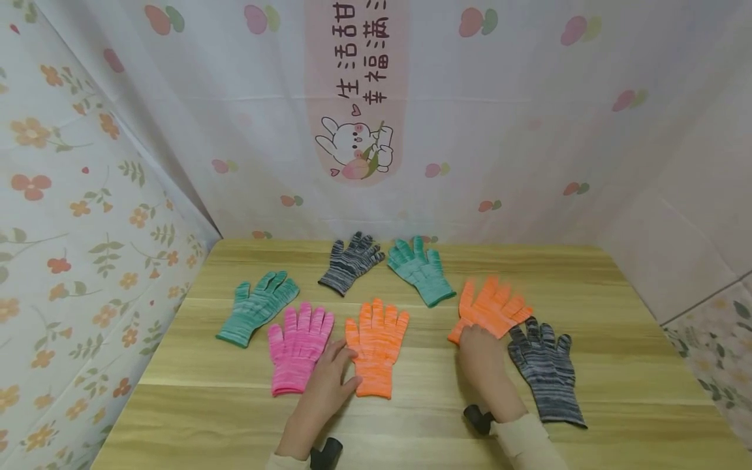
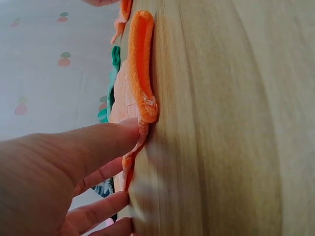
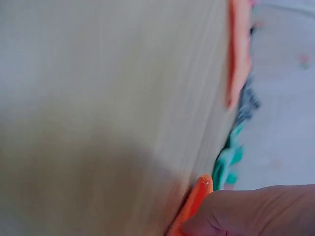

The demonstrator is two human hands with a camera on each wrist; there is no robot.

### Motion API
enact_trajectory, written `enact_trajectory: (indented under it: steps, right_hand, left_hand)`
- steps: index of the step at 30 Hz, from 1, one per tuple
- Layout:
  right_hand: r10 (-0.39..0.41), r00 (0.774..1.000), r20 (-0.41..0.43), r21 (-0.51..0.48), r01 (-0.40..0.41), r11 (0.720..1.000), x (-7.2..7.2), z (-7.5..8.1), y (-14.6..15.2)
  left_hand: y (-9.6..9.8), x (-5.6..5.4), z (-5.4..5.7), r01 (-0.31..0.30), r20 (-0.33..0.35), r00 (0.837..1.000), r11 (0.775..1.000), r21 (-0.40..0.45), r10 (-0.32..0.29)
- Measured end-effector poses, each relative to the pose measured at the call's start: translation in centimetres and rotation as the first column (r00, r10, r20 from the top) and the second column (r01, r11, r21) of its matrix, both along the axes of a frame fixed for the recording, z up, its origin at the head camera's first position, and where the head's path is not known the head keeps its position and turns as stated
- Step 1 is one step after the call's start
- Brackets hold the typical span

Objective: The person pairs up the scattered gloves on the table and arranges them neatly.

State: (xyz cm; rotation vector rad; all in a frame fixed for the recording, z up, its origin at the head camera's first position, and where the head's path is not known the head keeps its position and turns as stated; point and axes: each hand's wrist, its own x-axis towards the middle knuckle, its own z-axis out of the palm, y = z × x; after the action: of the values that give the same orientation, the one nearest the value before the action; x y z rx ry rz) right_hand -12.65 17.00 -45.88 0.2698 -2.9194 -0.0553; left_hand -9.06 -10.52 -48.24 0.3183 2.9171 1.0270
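Observation:
An orange glove (image 1: 378, 346) lies flat with its fingers toward the back, its cuff edge (image 2: 141, 64) showing close up in the left wrist view. My left hand (image 1: 331, 378) rests at that glove's left side, thumb touching it near the cuff and loosely bent fingers reaching the table. Farther right, my right hand (image 1: 483, 356) pinches a second orange glove (image 1: 489, 307) by its cuff. That glove's fingers are blurred and spread to the upper right, overlapping a dark grey striped glove (image 1: 546, 372) in the head view. The right wrist view shows the thumb over the orange cuff (image 3: 199, 196).
A pink glove (image 1: 299, 349) lies just left of my left hand. Farther back are a green glove (image 1: 255, 310) at left, a dark striped glove (image 1: 349, 264) and another green glove (image 1: 422, 271). Patterned curtains (image 1: 252, 130) border the wooden table (image 1: 194, 405) behind and at the sides.

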Motion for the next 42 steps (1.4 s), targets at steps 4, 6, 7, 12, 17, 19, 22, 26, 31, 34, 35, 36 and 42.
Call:
enact_trajectory:
  steps: [4, 6, 7, 12, 17, 19, 22, 26, 31, 34, 35, 36, 42]
  right_hand:
    - [-0.027, 0.992, 0.122, -0.167, 0.048, 0.985, 2.9, 0.2, -1.6]
    - [-0.044, 0.981, 0.189, -0.255, 0.092, 0.963, 4.0, 0.3, -2.1]
    - [-0.048, 0.974, 0.223, -0.295, 0.114, 0.949, 4.5, 0.3, -2.3]
    - [-0.047, 0.933, 0.357, -0.512, 0.237, 0.825, 5.9, 0.2, -2.5]
    - [-0.050, 0.936, 0.349, -0.608, 0.267, 0.748, 6.9, 0.5, -2.1]
    - [-0.060, 0.956, 0.286, -0.638, 0.237, 0.732, 7.0, 0.9, -2.0]
    - [-0.080, 0.978, 0.192, -0.686, 0.192, 0.702, 6.5, 2.0, -1.9]
    - [-0.092, 0.981, 0.169, -0.742, 0.188, 0.643, 5.0, 3.7, -2.1]
    - [-0.078, 0.985, 0.152, -0.771, 0.168, 0.614, 2.6, 6.1, -3.3]
    - [-0.061, 0.992, 0.106, -0.775, 0.121, 0.621, 1.2, 7.1, -4.5]
    - [-0.052, 0.994, 0.092, -0.774, 0.105, 0.624, 0.8, 7.3, -4.9]
    - [-0.038, 0.997, 0.074, -0.771, 0.082, 0.631, 0.4, 7.4, -5.4]
    - [0.158, 0.987, 0.012, -0.720, -0.102, 0.687, -0.3, 5.8, -8.3]
  left_hand:
    - [0.0, 0.1, 0.0, -0.012, 0.012, 1.000, 1.000, -0.009, 0.012]
    - [0.0, 0.1, 0.1, -0.015, 0.014, 1.000, 1.000, -0.014, 0.015]
    - [0.0, 0.1, 0.1, -0.015, 0.012, 1.000, 1.000, -0.015, 0.016]
    - [-0.1, 0.2, 0.0, -0.016, -0.001, 1.000, 1.000, -0.013, 0.016]
    - [0.0, 0.1, -0.2, -0.003, -0.009, 1.000, 1.000, -0.013, 0.003]
    - [0.0, 0.1, -0.3, -0.003, -0.012, 1.000, 1.000, -0.011, 0.003]
    - [0.1, 0.0, -0.2, -0.013, -0.012, 1.000, 1.000, -0.009, 0.013]
    - [0.1, 0.0, -0.1, -0.015, -0.010, 1.000, 1.000, -0.013, 0.015]
    - [0.1, 0.0, -0.1, -0.007, -0.004, 1.000, 1.000, -0.020, 0.006]
    - [0.0, 0.0, -0.1, 0.000, -0.010, 1.000, 1.000, -0.024, 0.000]
    - [0.0, -0.1, -0.1, 0.002, -0.011, 1.000, 1.000, -0.024, -0.002]
    - [0.0, -0.1, -0.1, 0.003, -0.014, 1.000, 1.000, -0.026, -0.004]
    - [0.0, -0.1, -0.3, 0.004, -0.019, 1.000, 1.000, -0.022, -0.005]
